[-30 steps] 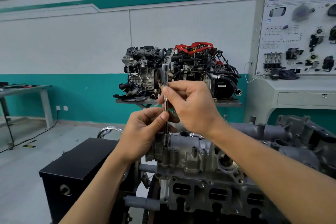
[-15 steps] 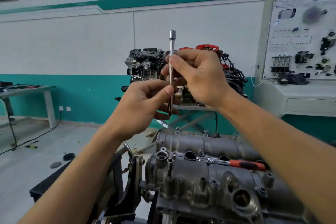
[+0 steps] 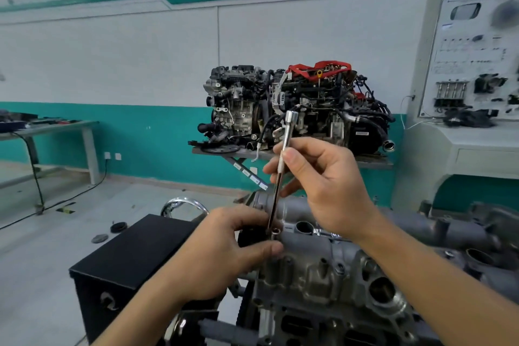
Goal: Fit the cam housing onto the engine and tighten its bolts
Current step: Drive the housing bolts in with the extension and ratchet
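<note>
The grey cam housing (image 3: 317,267) sits on top of the engine (image 3: 323,323) in front of me. My right hand (image 3: 323,185) pinches the upper part of a long chrome extension bar (image 3: 280,174), which stands nearly upright, leaning a little to the right. Its lower end sits at a bolt boss on the housing's left end. My left hand (image 3: 224,255) grips the bar's lower end with thumb and fingers. The bolt itself is hidden by the tool and my fingers.
A black box (image 3: 126,270) stands left of the engine. A display engine (image 3: 295,109) rests on a shelf at the wall. A training panel (image 3: 471,70) is at the right, a metal table (image 3: 50,132) at the far left. Cables run over the floor.
The bar was lifted off the housing to chest height, then brought back down. Its lower end now sits at the housing's left end, and my left hand has slid down to the tip.
</note>
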Demonstrator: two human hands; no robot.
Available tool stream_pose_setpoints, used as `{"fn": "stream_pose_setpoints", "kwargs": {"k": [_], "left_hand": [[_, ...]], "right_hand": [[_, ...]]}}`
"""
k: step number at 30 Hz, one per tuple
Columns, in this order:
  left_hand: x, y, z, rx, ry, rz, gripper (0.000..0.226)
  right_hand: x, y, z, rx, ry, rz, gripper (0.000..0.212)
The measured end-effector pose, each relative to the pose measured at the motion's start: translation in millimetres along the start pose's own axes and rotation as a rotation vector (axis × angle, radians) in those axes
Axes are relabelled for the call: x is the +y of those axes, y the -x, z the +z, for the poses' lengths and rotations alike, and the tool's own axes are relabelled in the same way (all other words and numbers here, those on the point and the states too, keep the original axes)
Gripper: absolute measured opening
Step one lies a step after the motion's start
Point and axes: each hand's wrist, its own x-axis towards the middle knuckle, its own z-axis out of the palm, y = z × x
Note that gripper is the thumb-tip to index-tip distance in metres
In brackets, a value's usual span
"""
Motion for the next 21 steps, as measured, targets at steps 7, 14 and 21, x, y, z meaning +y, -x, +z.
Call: {"fn": "stream_pose_setpoints", "kwargs": {"k": [7, 14, 21], "left_hand": [[-1, -3, 6, 0.067, 0.000, -0.021, 0.003], [2, 0, 13, 0.132, -0.011, -0.002, 0.004], [1, 11, 26, 0.244, -0.063, 0.031, 0.004]], "right_hand": [[-1, 2, -2, 0.049, 0.003, -0.031, 0.017], [-5, 3, 5, -0.063, 0.095, -0.064, 0.013], [-14, 17, 2, -0.056, 0.077, -0.036, 0.010]]}}
